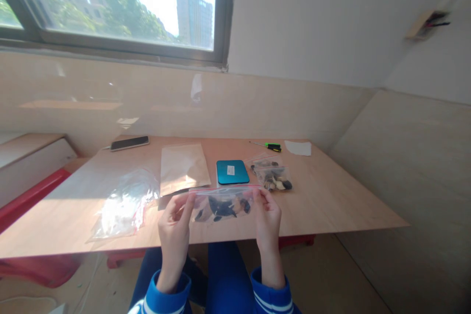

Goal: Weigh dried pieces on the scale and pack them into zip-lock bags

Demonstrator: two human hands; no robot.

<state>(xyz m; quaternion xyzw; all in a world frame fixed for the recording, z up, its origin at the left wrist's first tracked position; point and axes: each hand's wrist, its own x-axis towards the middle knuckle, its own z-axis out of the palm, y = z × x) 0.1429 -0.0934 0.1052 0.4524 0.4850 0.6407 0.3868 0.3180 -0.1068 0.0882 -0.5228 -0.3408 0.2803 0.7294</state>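
Between my two hands a clear zip bag point(224, 206) with a red seal line is stretched out above the table's front edge. Dark and pale stone-like pieces lie inside it. My left hand point(176, 216) pinches the bag's top left corner, thumb on the near side. At the top right corner my right hand point(267, 213) pinches it the same way. Just beyond the bag sits a flat teal square device point(232, 171) with a white label. Right of that, more zip bags point(274, 176) hold similar dark and pale pieces.
A brown paper envelope point(184, 167) lies left of the teal device. Shiny clear plastic bags point(127, 203) rest farther left. At the back are a phone point(130, 143), screwdrivers point(270, 146) and a white paper piece point(298, 148). A red stool point(40, 270) stands below at left.
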